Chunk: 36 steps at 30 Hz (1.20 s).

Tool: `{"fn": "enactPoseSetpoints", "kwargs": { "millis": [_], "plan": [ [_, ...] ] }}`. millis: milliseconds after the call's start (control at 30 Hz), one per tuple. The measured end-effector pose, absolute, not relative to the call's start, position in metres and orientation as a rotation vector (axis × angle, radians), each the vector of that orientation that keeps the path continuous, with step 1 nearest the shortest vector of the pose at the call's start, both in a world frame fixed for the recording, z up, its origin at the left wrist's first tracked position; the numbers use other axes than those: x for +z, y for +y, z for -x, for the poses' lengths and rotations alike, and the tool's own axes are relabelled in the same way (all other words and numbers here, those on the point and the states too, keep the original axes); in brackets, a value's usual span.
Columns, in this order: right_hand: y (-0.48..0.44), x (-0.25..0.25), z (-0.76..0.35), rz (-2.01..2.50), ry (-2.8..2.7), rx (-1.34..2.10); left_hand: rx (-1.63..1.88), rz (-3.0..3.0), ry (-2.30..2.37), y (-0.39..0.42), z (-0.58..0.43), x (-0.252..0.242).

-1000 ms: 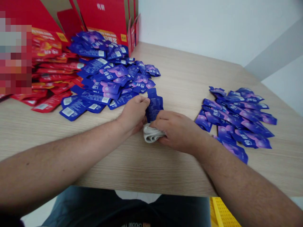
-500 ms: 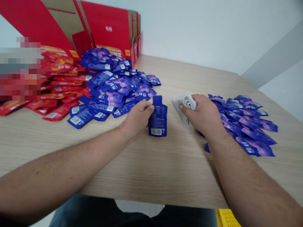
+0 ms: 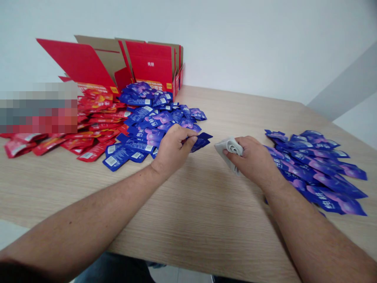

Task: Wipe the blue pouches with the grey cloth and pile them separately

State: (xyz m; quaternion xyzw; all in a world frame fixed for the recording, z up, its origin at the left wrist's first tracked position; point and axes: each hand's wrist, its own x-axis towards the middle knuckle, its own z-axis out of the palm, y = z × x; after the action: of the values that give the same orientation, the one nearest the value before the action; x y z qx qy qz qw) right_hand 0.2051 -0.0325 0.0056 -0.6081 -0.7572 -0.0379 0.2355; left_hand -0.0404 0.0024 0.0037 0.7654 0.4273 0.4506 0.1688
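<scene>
My left hand pinches a blue pouch and holds it tilted just above the wooden table, beside a big heap of blue pouches. A little to the right, my right hand is closed around a crumpled white cloth. A second, flatter spread of blue pouches lies just right of that hand.
Red pouches are piled left of the blue heap. Open red cardboard boxes stand at the back against the white wall. A blurred patch covers part of the left side. The table's near edge runs below my forearms.
My right hand lifted the cloth off the pouch and moved right. My left hand turned the pouch from upright to nearly flat. The view tilted up.
</scene>
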Motion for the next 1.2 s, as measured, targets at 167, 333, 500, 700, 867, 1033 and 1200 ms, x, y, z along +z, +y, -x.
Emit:
{"fn": "enactPoseSetpoints", "kwargs": {
  "millis": [167, 333, 500, 700, 867, 1033, 1200],
  "plan": [
    [-0.032, 0.003, -0.205, 1.649, -2.117, -0.108, 1.283, -2.294, 1.076, -0.001, 0.040, 0.000],
    [-0.032, 0.006, -0.205, 1.684, -2.117, -0.118, 1.217, -2.382, 0.970, -0.004, 0.037, -0.011],
    [-0.033, 0.009, -0.206, 1.705, -2.098, -0.134, 1.093, -2.543, 0.953, -0.003, 0.039, -0.013],
    [-0.032, 0.007, -0.208, 1.713, -2.081, -0.143, 0.957, -2.540, 1.161, 0.006, 0.042, -0.012],
    [-0.033, 0.008, -0.207, 1.683, -2.064, -0.140, 0.636, -2.586, 1.139, 0.007, 0.039, -0.015],
    [-0.032, 0.009, -0.207, 1.705, -2.049, -0.112, 0.347, -2.635, 1.291, 0.009, 0.036, -0.021],
    [-0.032, 0.008, -0.206, 1.713, -2.055, -0.087, 0.274, -2.613, 1.643, 0.015, 0.039, -0.018]
  ]
}}
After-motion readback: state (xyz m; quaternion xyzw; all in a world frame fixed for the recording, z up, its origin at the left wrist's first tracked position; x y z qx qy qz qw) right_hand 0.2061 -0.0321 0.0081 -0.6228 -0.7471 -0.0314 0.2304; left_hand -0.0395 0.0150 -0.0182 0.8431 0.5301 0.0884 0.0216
